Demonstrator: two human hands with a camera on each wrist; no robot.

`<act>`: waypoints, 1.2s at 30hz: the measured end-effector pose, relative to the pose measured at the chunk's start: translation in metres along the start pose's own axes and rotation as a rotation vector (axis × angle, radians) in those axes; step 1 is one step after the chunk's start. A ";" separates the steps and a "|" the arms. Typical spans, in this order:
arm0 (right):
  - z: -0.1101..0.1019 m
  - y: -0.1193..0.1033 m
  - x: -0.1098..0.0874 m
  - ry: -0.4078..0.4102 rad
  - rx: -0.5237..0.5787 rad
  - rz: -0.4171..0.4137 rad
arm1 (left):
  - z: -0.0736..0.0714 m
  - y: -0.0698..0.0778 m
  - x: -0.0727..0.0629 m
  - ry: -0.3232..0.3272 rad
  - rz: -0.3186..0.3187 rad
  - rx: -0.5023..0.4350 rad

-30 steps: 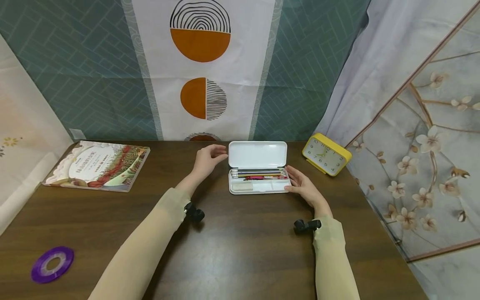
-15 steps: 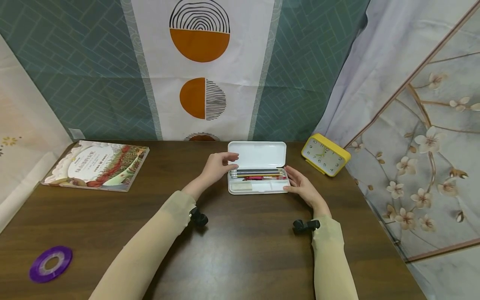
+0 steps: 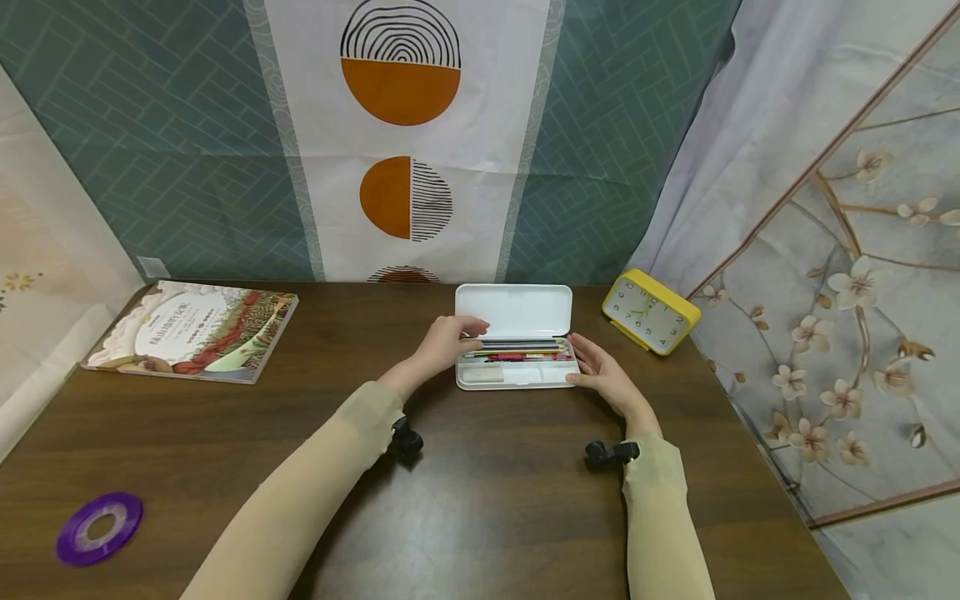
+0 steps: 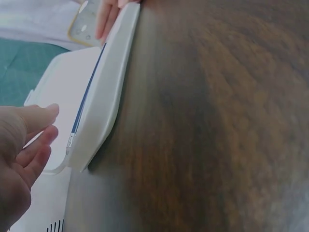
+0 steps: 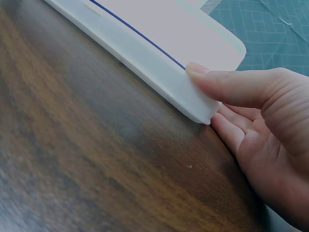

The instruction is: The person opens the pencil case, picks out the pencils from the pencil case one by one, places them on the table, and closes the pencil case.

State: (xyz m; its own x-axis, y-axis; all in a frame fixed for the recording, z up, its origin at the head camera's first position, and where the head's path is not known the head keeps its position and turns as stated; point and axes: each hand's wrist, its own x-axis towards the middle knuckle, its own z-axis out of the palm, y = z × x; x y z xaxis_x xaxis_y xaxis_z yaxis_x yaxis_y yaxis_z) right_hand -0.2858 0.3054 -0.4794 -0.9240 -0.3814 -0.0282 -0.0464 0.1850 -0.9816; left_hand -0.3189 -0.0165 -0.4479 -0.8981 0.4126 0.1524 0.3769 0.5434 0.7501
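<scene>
A white pencil case (image 3: 517,377) lies on the table with its lid (image 3: 513,310) raised at the back. Inside it are several pencils (image 3: 517,344), a red pen-like item (image 3: 525,357) and a pale eraser (image 3: 483,375). My left hand (image 3: 444,343) hovers at the left end of the case, fingers loosely bent over the pencil ends; nothing shows between thumb and fingers (image 4: 36,157) in the left wrist view. At the other end, my right hand (image 3: 603,375) grips the case, thumb (image 5: 205,79) on its rim and fingers against its end wall.
A yellow alarm clock (image 3: 651,311) stands just right of the case near the back. At the far left lies a picture-covered book (image 3: 195,332), with a purple ribbon roll (image 3: 99,528) at the near left. Patterned cloth (image 3: 408,200) hangs behind the table (image 3: 480,500).
My left hand has moved right, from beside the case to over its left end and the pencil ends. My right hand has stayed on the case's right end.
</scene>
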 end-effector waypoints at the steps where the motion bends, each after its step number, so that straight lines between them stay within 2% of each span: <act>1: 0.000 0.000 0.000 0.001 0.001 0.003 | 0.001 0.000 0.000 -0.009 0.005 0.016; 11: 0.002 0.000 -0.002 0.015 0.002 0.029 | 0.011 -0.002 0.001 -0.048 0.076 0.155; 17: 0.002 -0.001 -0.002 0.010 0.004 0.025 | 0.014 -0.001 0.000 -0.033 0.076 0.195; 29: 0.002 0.001 -0.001 0.011 0.021 0.011 | 0.016 0.002 0.001 -0.021 0.054 0.210; 36: 0.001 0.001 0.000 0.018 0.020 0.017 | 0.017 0.004 0.004 -0.003 0.076 0.254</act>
State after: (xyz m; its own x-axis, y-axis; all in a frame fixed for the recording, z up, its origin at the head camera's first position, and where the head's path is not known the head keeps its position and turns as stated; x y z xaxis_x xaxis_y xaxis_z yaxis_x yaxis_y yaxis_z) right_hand -0.2852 0.3048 -0.4808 -0.9313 -0.3619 -0.0415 -0.0232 0.1727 -0.9847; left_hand -0.3173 -0.0002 -0.4555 -0.8645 0.4611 0.2001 0.4884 0.6766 0.5511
